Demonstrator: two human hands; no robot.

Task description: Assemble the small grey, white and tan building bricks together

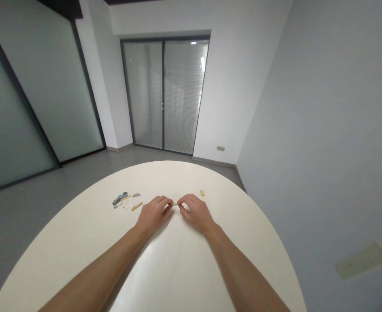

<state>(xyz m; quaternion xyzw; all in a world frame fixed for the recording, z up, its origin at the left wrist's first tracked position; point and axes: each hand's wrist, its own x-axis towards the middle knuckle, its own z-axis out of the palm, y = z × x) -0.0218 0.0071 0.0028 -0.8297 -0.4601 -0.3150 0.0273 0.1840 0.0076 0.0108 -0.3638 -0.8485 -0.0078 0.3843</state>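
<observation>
Between my two hands, just above the round white table, is a thin tan piece [174, 204] that looks like a toy building brick. My left hand [154, 213] pinches its left end with thumb and fingertips. At the other end, my right hand [195, 211] is closed on it in a similar pinch. Most of the piece is hidden by my fingers, so its full shape cannot be seen. Left of my left hand lies a tan strip [137, 206]. Beyond my right hand, a flat tan plate [202, 193] rests by itself on the table.
A loose pile of small grey pieces [121, 197] lies on the left of the white table [177, 268], with several white bits [125, 205] in front. A grey and tan piece [136, 195] sits close by. The right wall [324, 130] stands near the table's edge.
</observation>
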